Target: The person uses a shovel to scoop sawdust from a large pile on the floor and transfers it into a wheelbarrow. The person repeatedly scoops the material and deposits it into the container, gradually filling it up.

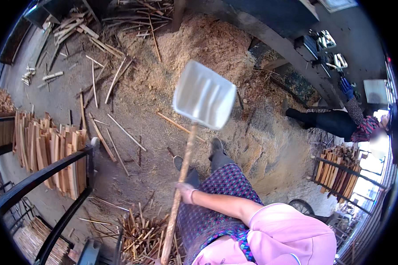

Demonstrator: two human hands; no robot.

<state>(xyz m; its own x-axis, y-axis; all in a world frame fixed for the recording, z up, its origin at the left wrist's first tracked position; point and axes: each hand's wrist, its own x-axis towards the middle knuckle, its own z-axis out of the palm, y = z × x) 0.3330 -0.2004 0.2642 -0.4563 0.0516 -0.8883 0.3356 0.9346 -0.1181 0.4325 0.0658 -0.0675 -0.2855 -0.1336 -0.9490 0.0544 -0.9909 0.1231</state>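
Observation:
My right hand (186, 193), in a pale glove, is closed around the wooden handle (180, 205) of a shovel. The shovel's broad, pale grey blade (205, 95) with raised ribs is lifted in front of me, over the sawdust-strewn floor. Nothing lies on the part of the blade that shows. The handle runs down past my patterned apron (225, 190) to the lower edge of the view. My left hand cannot be made out; the handle's lower end meets the picture's edge. Beyond the blade rises a heap of tan sawdust (208, 37).
Loose wood strips (115, 81) litter the floor to the left. A metal rack (44, 179) with upright wood slats (53, 150) stands at the left. A bundle of sticks (141, 229) lies near my feet. At the right, another person (340, 123) stands by dark machinery (307, 46).

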